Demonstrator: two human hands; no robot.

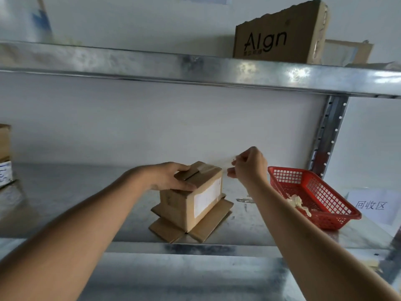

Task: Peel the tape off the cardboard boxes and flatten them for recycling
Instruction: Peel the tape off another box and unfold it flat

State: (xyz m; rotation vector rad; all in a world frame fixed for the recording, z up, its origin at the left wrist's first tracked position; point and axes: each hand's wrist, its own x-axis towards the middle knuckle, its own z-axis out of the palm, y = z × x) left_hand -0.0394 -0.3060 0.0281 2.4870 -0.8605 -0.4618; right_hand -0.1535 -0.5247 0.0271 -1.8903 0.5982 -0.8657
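A small brown cardboard box (191, 203) stands on the metal shelf (65, 192), its bottom flaps splayed flat around it and a white label on its right side. My left hand (173, 178) grips the box's top left edge, thumb on top. A strip of clear tape (219, 165) stretches from the box's top up to my right hand (249, 165), which pinches the tape's free end just right of the box.
A red plastic basket (325, 205) holding crumpled tape sits to the right, with a white paper sign (371, 205) beyond it. A torn brown box (280, 38) stands on the upper shelf. More boxes (4, 153) sit at the far left. A shelf post (325, 135) rises at back right.
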